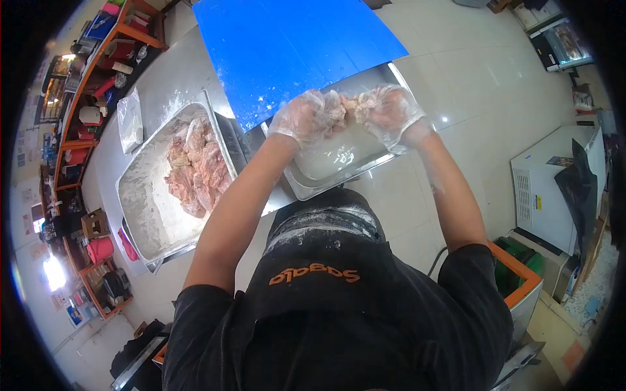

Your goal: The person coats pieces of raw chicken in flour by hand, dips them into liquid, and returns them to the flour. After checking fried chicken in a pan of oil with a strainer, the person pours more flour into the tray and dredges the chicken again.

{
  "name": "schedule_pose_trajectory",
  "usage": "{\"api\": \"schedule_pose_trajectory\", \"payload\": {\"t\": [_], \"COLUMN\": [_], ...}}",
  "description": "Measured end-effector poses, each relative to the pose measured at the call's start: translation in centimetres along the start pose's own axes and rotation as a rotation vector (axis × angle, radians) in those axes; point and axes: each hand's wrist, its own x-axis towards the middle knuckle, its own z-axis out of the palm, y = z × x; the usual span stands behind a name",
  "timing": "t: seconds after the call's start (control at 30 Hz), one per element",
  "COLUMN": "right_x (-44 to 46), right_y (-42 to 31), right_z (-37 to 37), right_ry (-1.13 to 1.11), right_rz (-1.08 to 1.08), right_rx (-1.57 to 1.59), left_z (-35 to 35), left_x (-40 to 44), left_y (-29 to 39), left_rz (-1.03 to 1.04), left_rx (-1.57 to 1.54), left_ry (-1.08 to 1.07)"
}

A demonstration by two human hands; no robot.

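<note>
Both my hands wear clear plastic gloves and are above a metal pan of cloudy liquid. My left hand is closed round a pale, coated piece of meat. Opposite it, my right hand grips more of the coated meat, and the two hands nearly meet. A blue board covers the far part of the pan. To the left, several pieces of floured raw meat lie in a second metal pan dusted with white flour.
A plastic bag rests on the metal counter beyond the left pan. Orange-edged shelves with goods run along the left. A white chest freezer stands at the right, near an orange-rimmed bin. Tiled floor shows between them.
</note>
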Motion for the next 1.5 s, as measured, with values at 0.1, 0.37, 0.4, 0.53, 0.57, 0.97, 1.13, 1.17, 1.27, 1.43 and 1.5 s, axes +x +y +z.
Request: {"api": "schedule_pose_trajectory", "payload": {"t": [0.1,0.37,0.4,0.53,0.57,0.97,1.13,1.17,1.27,1.43,1.5], "right_x": [0.3,-0.1,0.2,-0.1,0.0,3.1,10.5,12.3,12.6,10.5,9.6], "right_y": [1.3,3.7,3.5,3.6,3.3,-16.6,-20.0,-20.2,-25.1,-25.8,-27.7], "right_z": [-0.8,-0.7,-1.0,-0.7,-0.3,3.3,14.4,17.6,22.4,25.9,26.0], "right_ry": [0.004,0.058,0.072,0.16,0.125,0.191,0.06,-0.037,-0.507,0.034,0.037], "right_rz": [-0.001,0.123,0.031,-0.236,-0.103,-0.365,-0.447,-0.347,-0.175,-0.688,-0.537], "right_rx": [0.096,0.504,0.324,-0.29,-0.184,-0.102,-0.383,-0.456,-0.596,-0.819,-0.738], "left_z": [-1.2,-2.9,-2.9,-1.7,-0.9,-15.9,-17.2,-16.5,-15.5,-14.9,-14.9], "left_x": [0.8,0.9,1.4,1.1,0.6,-14.3,-21.0,-22.7,-28.0,-34.8,-35.2], "left_y": [0.4,1.2,1.0,-0.5,-1.2,-8.6,-17.2,-19.2,-22.4,-28.0,-29.5], "left_rz": [-0.113,-0.334,-0.314,-0.271,-0.214,-0.2,-0.665,-0.641,-0.656,-0.39,-0.257], "left_rx": [-0.508,-1.079,-1.131,-1.351,-1.154,-0.908,-0.286,-0.234,-0.216,-0.418,-0.724], "left_ry": [-0.156,-0.219,-0.255,-0.398,-0.287,0.334,0.159,0.1,0.129,0.26,0.408]}}
